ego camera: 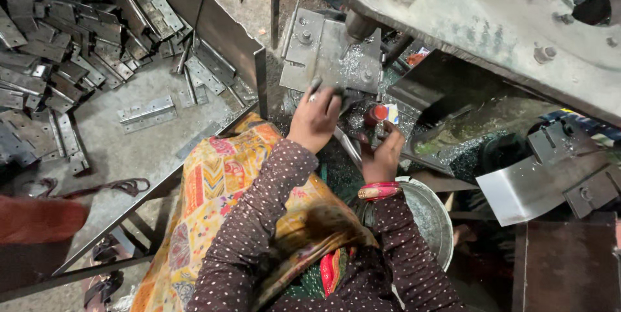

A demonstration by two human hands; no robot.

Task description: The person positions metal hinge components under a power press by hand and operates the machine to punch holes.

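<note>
— While we are scanning from the left edge, what is lying there?

— Grey flat steel hinges (61, 33) are piling up in the upper left of the frame on a grey metal tray (129, 150), and one hinge is lying apart from the heap, lower down near the tray's middle.

— And moving toward the centre?

— A yellow and orange patterned cloth (213, 189) is draping over the person's lap. Above it, the left hand (315, 118) is reaching up, its fingers curling and pressing down on the lower edge of a grey steel plate (330, 56) with bolts, which is sitting under the round drill spindle (359, 27) just above the centre. Silvery shavings are lying scattered on the plate.

— What is the right hand doing?

— The right hand (381, 153), wearing a red bangle (380, 190) at the wrist, is resting just right of centre, fingers bent around a thin metal strip (349, 147); how tightly they are closing I cannot tell. A small red cap (377, 114) is sitting just above it.

— And further right?

— A round steel bowl (436, 221) is sitting below that wrist, and a bent shiny metal sheet (524, 189) is lying at the right.
</note>
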